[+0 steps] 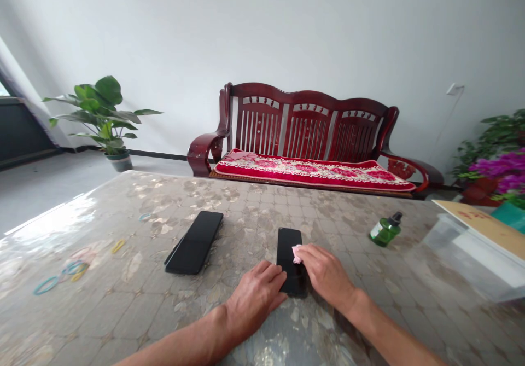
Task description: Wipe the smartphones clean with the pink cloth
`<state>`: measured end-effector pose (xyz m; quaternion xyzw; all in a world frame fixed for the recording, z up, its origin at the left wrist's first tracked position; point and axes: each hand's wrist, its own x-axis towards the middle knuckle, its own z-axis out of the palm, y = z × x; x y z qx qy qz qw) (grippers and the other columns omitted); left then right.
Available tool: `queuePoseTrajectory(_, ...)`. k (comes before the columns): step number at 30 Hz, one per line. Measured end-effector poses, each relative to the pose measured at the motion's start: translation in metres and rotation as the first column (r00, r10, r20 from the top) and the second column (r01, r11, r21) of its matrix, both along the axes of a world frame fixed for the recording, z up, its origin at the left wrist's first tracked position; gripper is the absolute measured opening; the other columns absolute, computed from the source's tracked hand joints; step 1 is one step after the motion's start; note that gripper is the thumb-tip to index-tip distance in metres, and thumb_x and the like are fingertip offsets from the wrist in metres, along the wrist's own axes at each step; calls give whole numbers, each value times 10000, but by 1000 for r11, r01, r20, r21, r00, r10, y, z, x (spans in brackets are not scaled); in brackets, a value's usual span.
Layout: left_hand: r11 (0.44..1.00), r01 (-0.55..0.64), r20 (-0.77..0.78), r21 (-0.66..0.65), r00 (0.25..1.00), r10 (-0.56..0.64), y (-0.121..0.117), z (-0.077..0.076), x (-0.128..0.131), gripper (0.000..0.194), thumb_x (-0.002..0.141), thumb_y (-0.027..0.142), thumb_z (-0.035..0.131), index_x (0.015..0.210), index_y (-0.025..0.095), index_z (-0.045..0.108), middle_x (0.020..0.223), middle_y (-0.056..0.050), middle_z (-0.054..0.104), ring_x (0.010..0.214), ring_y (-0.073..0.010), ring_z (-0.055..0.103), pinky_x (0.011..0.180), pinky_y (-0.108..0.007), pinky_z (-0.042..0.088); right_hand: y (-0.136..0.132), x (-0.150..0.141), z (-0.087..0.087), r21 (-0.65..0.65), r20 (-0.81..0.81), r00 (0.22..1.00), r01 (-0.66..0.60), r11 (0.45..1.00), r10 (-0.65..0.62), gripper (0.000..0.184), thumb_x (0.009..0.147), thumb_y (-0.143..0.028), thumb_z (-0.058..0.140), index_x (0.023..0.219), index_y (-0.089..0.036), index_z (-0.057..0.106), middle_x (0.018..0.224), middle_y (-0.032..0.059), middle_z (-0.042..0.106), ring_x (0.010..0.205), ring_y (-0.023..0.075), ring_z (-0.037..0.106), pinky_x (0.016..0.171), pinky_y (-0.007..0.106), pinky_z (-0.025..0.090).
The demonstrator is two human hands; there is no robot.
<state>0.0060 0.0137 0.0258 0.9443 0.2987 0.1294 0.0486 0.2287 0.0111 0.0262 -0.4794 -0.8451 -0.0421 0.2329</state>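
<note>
Main risk, my read: the black smartphone (289, 245) slides or pivots on the glossy tablecloth (241, 204). Cause would be the right hand (330, 274) pushing sideways while the left hand (256, 290) braces only the near left side; the far end has no finger on it. Second: the pink cloth (296, 255) is a small wad, so it could slip or bunch, leaving bare fingertips smearing the glass. Third: a wide swing of the right forearm could clip the green spray bottle (384, 231), upright beyond the right fingers and off to their right, well apart.

Position: phone lies flat, screen up, between the two sets of fingers, long side pointing away from the wrists. Left fingers are bent, close together, tips at its left edge, thumb by the near left corner. Can't tell if they actually grip or just rest there. Right fingers are pinched narrow on the cloth, which sits over the right part of the screen, ahead of the left fingertips.

Second smartphone (194, 244) is left of the left fingers and farther out, untouched. Dark edge shows under its left side; can't tell what that is.
</note>
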Motion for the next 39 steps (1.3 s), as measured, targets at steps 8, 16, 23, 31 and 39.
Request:
queuePoseTrajectory(8,1000,-11,2,-6,1000,11,-1,1,0,153,919,238,669,1045,162,626,1083,-63,661,962,-234,613,873,-348,533,31,-6,3,-16,-36,997,66,998,-67,323,900,-24,488,1057,-214,696,1008,52,728,945,179,687,905,312,549)
queuePoseTrajectory(16,1000,-18,17,-4,1000,18,1,-2,0,135,913,235,673,1024,175,625,1061,-54,664,955,-232,611,868,-345,532,-8,-4,0,-11,-2,1000,17,1000,-17,349,870,-2,468,1068,-205,670,1105,56,711,1053,191,654,965,329,528)
queuePoseTrajectory(23,1000,-17,17,-19,1000,17,-1,0,-1,115,956,250,605,1045,179,621,1065,-62,660,973,-228,612,883,-346,532,13,-8,-3,13,6,999,51,999,-51,369,872,-4,466,1101,-206,674,1068,65,722,1021,192,668,953,333,535)
queuePoseTrajectory(31,999,-12,18,-48,1000,13,0,0,-1,135,921,246,665,1029,179,619,1074,-51,658,978,-229,603,890,-342,527,1,-17,1,-27,7,999,35,999,-35,327,889,-10,479,1073,-204,668,1075,59,717,1026,199,662,933,334,533)
queuePoseTrajectory(39,999,-23,32,-39,999,24,-1,-3,-2,102,974,272,583,1029,190,608,1023,-47,650,952,-219,603,855,-333,528,18,-24,1,14,31,999,35,999,-35,290,898,-28,507,1059,-203,672,1028,67,720,998,202,663,914,330,534)
